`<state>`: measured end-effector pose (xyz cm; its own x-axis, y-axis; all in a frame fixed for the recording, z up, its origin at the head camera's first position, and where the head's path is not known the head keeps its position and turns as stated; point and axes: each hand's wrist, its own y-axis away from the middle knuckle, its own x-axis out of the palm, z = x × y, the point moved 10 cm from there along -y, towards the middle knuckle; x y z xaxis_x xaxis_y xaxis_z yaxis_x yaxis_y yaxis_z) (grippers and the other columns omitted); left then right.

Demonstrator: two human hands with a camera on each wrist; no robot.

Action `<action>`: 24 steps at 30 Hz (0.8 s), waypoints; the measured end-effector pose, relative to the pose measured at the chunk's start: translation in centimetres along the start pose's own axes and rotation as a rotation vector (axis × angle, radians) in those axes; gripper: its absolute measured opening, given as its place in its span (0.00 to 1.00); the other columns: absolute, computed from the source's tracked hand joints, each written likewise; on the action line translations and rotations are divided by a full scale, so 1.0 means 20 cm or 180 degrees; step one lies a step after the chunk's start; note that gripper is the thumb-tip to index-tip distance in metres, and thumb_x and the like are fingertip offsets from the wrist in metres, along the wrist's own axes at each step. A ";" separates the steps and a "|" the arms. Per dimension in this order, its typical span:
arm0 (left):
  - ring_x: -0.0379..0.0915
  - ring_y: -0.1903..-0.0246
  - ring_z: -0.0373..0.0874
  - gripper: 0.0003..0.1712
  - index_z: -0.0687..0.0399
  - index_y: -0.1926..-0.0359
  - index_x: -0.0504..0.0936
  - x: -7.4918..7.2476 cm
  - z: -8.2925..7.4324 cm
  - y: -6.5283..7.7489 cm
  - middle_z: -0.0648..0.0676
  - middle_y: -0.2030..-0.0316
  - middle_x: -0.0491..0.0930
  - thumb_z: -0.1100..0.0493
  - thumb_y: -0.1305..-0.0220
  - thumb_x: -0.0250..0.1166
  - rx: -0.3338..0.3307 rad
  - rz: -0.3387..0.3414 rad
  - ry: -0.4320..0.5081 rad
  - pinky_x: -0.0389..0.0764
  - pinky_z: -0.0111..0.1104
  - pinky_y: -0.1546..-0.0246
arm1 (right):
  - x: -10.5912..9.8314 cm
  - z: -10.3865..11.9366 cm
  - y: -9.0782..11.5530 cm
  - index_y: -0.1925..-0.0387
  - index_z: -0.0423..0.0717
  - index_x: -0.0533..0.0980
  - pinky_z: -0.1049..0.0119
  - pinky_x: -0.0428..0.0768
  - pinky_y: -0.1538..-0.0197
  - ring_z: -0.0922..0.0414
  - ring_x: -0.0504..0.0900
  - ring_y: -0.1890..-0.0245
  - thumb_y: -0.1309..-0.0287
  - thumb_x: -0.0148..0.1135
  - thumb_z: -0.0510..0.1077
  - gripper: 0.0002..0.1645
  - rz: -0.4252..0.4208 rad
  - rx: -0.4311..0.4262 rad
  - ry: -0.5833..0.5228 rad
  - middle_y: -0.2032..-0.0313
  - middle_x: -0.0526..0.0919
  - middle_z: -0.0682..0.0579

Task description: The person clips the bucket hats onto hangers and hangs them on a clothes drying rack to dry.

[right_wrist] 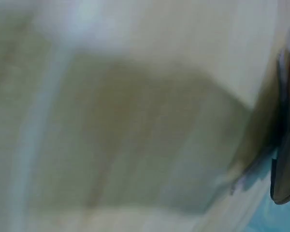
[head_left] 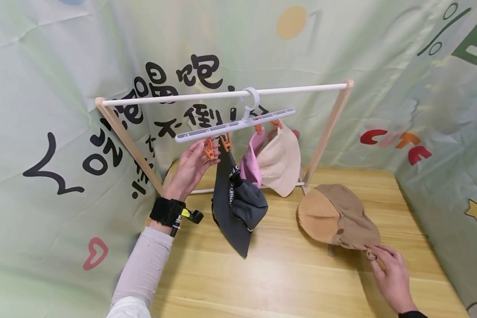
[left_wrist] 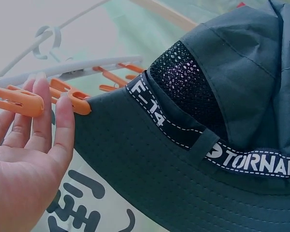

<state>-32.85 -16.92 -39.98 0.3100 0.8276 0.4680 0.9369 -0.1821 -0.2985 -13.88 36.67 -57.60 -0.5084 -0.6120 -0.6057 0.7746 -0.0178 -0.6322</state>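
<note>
My left hand [head_left: 191,167] is at the left end of the white hanger [head_left: 234,125], pinching an orange clip [head_left: 209,149] that has no hat in it. Right beside it, another orange clip [left_wrist: 70,95] grips the brim of a dark grey bucket hat [left_wrist: 135,140], which hangs with white lettering on its band. Over the table on the right, my right hand [head_left: 393,271] pinches the edge of a brown and tan cap [head_left: 347,212]. The right wrist view is blurred, showing mostly wooden tabletop and shadow, with a dark edge at its right.
A wooden stand with a white rod [head_left: 302,89] carries the hanger. Farther right on the hanger, a pink hat [head_left: 252,161] and a cream hat [head_left: 282,161] hang from orange clips. Printed curtains [head_left: 433,110] surround the wooden table [head_left: 294,278].
</note>
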 end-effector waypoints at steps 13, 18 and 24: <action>0.82 0.48 0.45 0.17 0.53 0.43 0.83 0.03 -0.01 -0.02 0.55 0.52 0.87 0.50 0.27 0.66 -0.0019 0.0191 -0.0119 0.84 0.38 0.45 | -0.03 -0.03 -0.21 0.51 0.29 0.84 0.90 0.66 0.41 0.89 0.70 0.47 0.31 0.66 0.32 0.11 0.0007 0.1210 -0.0645 0.54 0.80 0.85; 0.81 0.49 0.44 0.16 0.51 0.44 0.83 0.04 -0.01 -0.03 0.54 0.53 0.85 0.50 0.25 0.64 -0.0030 0.0231 -0.0162 0.84 0.38 0.45 | -0.09 0.00 -0.33 0.52 0.29 0.83 0.87 0.73 0.56 0.82 0.77 0.59 0.27 0.61 0.33 0.10 -0.0156 0.1239 -0.0772 0.61 0.83 0.80; 0.82 0.50 0.45 0.14 0.55 0.46 0.84 0.01 0.00 -0.05 0.53 0.54 0.86 0.52 0.23 0.62 -0.0042 0.0142 -0.0217 0.84 0.39 0.46 | -0.17 0.02 -0.47 0.55 0.31 0.82 0.81 0.64 0.71 0.71 0.68 0.76 0.26 0.61 0.35 0.09 -0.0499 0.1257 -0.0781 0.71 0.78 0.77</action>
<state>-33.69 -16.50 -39.57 0.3400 0.8526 0.3967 0.9246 -0.2261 -0.3066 -19.32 38.54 -49.47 -0.5636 -0.7453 -0.3561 0.8033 -0.3941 -0.4465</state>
